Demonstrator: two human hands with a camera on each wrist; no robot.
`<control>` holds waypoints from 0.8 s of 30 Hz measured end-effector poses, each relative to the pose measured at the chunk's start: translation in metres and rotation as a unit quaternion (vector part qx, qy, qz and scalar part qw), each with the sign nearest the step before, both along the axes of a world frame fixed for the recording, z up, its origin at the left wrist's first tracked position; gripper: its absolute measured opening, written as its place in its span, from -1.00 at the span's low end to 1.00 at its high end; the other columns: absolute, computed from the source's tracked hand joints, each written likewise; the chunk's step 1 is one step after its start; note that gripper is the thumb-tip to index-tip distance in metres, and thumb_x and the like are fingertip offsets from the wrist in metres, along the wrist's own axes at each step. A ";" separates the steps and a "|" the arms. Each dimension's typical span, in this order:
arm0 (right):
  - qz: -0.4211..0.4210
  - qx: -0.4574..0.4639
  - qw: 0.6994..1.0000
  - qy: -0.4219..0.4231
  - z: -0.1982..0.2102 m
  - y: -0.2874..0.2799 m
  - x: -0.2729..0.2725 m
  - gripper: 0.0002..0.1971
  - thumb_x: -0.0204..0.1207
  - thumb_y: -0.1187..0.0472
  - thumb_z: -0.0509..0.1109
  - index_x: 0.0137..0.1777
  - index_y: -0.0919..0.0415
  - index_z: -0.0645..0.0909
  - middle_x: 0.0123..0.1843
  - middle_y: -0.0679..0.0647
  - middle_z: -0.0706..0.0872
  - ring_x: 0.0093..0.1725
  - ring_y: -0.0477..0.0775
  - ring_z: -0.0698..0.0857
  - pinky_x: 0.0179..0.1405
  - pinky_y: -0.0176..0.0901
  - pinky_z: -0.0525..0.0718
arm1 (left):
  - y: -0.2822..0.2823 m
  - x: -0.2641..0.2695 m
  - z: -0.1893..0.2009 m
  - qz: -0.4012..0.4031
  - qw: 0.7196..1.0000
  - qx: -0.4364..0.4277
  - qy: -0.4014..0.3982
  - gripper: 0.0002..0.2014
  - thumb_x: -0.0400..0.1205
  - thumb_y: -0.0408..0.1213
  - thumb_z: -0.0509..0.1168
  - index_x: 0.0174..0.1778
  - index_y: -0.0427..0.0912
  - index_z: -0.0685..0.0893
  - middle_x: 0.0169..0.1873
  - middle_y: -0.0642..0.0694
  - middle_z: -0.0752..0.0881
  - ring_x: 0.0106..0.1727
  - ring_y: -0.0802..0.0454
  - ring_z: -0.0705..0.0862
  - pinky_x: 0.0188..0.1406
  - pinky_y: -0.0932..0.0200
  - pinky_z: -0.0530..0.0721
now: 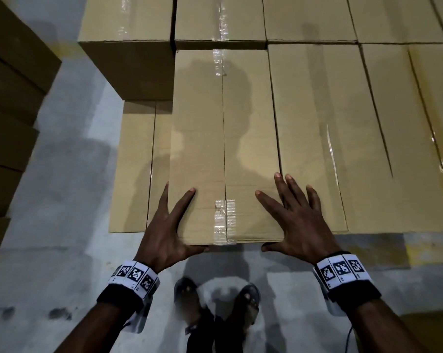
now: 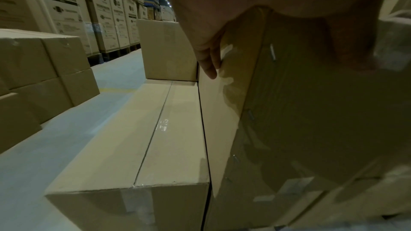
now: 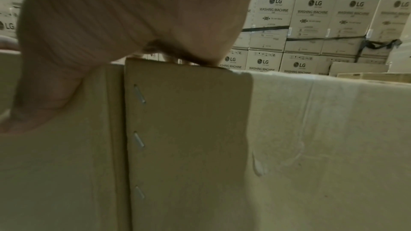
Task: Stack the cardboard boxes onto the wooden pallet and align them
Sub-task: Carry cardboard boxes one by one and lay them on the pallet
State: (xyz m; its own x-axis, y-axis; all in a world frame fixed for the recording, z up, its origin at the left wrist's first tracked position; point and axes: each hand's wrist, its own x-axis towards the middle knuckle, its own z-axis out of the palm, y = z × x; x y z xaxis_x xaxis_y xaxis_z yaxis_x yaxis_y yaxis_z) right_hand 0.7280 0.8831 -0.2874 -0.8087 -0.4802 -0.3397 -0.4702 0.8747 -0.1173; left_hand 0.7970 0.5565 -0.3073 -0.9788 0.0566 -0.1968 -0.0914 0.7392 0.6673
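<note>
tan cardboard boxes (image 1: 225, 138), grey floor (image 1: 62, 200), black-and-white checkered wristbands (image 1: 135, 275).

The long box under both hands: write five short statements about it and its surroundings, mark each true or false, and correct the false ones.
1. Both hands touch the long box. True: the left hand and right hand lie spread at its near end.
2. The left hand is a closed fist. False: its fingers are straight.
3. Clear tape runs over the box's near end. True.
4. The box lies on the bare floor. False: it sits on top of other boxes, higher than the lower box to its left.
5. The printed cartons behind read "television". False: they read "washing machine".
</note>
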 end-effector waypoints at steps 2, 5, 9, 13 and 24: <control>0.000 -0.002 1.000 0.003 0.000 0.000 0.000 0.38 0.04 -0.63 0.55 0.82 -0.32 -0.10 0.86 0.12 -0.30 0.83 0.22 -0.27 0.70 0.51 -0.02 | 0.001 0.002 -0.001 0.000 1.000 -0.004 0.007 0.35 0.06 0.41 0.70 0.77 0.40 0.14 0.82 0.03 -0.16 0.79 -0.17 0.22 0.57 -0.14 0.53; 0.003 -0.001 1.000 0.004 -0.001 0.001 0.000 0.38 0.04 -0.63 0.54 0.82 -0.33 -0.12 0.86 0.12 -0.29 0.83 0.23 -0.26 0.69 0.50 -0.03 | 0.002 0.004 -0.002 -0.002 1.000 -0.006 0.020 0.32 0.10 0.40 0.69 0.78 0.36 0.16 0.83 0.00 -0.14 0.75 -0.23 0.30 0.48 -0.19 0.63; 0.004 -0.003 1.000 0.010 -0.001 0.001 0.000 0.37 0.05 -0.61 0.55 0.82 -0.33 -0.10 0.86 0.13 -0.28 0.84 0.22 -0.25 0.69 0.50 -0.04 | 0.001 0.005 -0.003 -0.006 1.000 -0.012 0.025 0.30 0.14 0.42 0.66 0.79 0.32 0.17 0.83 -0.01 -0.14 0.73 -0.26 0.34 0.46 -0.19 0.63; 0.025 0.005 0.999 0.026 0.000 0.001 -0.002 0.33 0.09 -0.62 0.53 0.82 -0.31 -0.06 0.87 0.21 -0.22 0.84 0.24 -0.20 0.70 0.51 -0.06 | -0.001 0.005 -0.006 -0.015 0.999 -0.027 0.028 0.28 0.18 0.40 0.67 0.80 0.28 0.16 0.83 -0.06 -0.11 0.66 -0.33 0.43 0.34 -0.24 0.73; 0.054 0.015 0.996 0.066 0.005 0.001 -0.005 0.26 0.11 -0.60 0.52 0.81 -0.28 0.07 0.84 0.34 0.02 0.83 0.33 0.04 0.67 0.53 -0.07 | -0.007 0.007 -0.011 -0.064 0.994 -0.068 0.053 0.13 0.32 0.12 0.69 0.79 0.22 0.24 0.83 -0.21 -0.08 0.52 -0.43 0.56 0.19 -0.15 0.79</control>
State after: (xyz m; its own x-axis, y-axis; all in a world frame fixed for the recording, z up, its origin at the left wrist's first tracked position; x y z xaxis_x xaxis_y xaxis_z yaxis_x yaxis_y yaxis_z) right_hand 0.7233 0.8837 -0.2823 -0.7918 -0.5578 -0.2489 -0.5711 0.8206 -0.0226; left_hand 0.8036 0.5494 -0.3182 -0.9809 0.1617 -0.1081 0.0740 0.8243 0.5613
